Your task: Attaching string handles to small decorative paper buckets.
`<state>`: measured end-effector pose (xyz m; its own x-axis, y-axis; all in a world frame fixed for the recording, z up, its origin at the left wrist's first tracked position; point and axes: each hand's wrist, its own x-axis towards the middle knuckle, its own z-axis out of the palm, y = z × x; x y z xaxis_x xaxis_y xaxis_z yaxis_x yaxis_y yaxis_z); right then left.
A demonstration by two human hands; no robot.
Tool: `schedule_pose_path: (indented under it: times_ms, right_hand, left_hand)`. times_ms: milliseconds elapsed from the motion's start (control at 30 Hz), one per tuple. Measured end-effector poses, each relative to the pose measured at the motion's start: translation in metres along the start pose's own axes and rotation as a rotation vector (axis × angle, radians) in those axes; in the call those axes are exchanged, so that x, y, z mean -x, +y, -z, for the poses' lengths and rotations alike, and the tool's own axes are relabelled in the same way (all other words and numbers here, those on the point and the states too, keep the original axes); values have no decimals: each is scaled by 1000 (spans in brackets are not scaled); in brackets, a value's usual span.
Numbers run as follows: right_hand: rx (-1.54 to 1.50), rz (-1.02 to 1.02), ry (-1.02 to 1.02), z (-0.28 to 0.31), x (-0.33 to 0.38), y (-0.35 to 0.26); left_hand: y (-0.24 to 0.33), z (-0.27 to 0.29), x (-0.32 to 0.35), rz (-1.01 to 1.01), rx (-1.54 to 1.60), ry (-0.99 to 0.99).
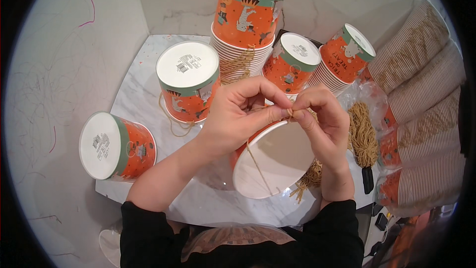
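An orange paper bucket (275, 161) lies tilted in front of me, its white inside facing me. At the upper part of its rim, my left hand (235, 114) and my right hand (325, 126) meet, each with thumb and forefinger pinched on tan twine (257, 165). One length of that twine hangs across the bucket's mouth. The fingertips touch or nearly touch, and whether there is a knot between them I cannot tell. Just right of my right hand lies a bundle of tan twine (364, 134); another bundle (310, 178) is partly hidden behind the bucket.
Upside-down orange buckets stand left, one (188, 69) with a twine loop, another (116, 146) at the table edge. Behind are a tall stack (243, 34) and shorter ones (295, 62) (344, 57). Plastic-wrapped bucket stacks (429, 144) line the right. The table (144, 74) is marble-patterned.
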<state>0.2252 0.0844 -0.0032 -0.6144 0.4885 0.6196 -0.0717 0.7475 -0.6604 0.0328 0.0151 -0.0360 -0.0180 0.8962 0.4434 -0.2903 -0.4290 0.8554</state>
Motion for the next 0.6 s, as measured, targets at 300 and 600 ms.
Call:
schedule_pose_path:
  times_ms: [300, 600]
  right_hand:
    - [-192, -155, 118, -8, 5, -2]
    - [175, 47, 75, -8, 5, -7]
  left_hand:
    - [-2, -5, 0, -33, 40, 32]
    - [3, -5, 2, 53, -26, 54]
